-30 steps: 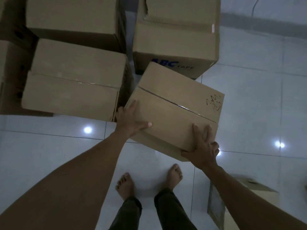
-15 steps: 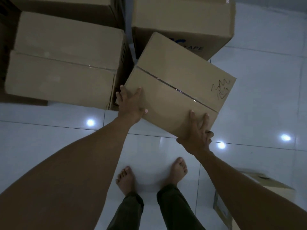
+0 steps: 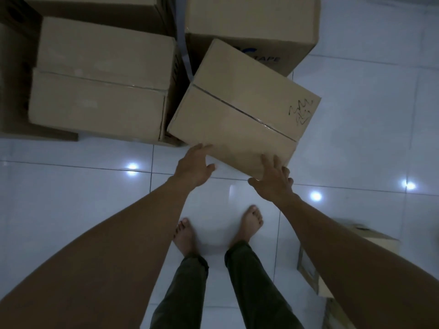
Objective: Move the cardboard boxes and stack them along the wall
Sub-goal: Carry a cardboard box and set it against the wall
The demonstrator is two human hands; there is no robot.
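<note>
A taped cardboard box with a black scribble (image 3: 237, 110) is tilted and turned at an angle in front of me. It overlaps the front of a printed "TAPE" box (image 3: 251, 20) behind it. Its left corner is close to a large taped box (image 3: 102, 79). My left hand (image 3: 193, 165) is on the scribbled box's near edge by the left corner, fingers on the cardboard. My right hand (image 3: 273, 179) grips the near right corner, fingers over the top. Whether the box rests on the floor is hidden.
More boxes stand at the back left (image 3: 95, 8) and far left (image 3: 14, 91). A small box (image 3: 380, 241) lies on the floor at my right, partly behind my right arm. My bare feet (image 3: 218, 229) stand on glossy white tiles.
The scribbled box has moved away from me toward the other boxes. My left hand slid from its left side to the near edge. My right hand stayed at the near right corner.
</note>
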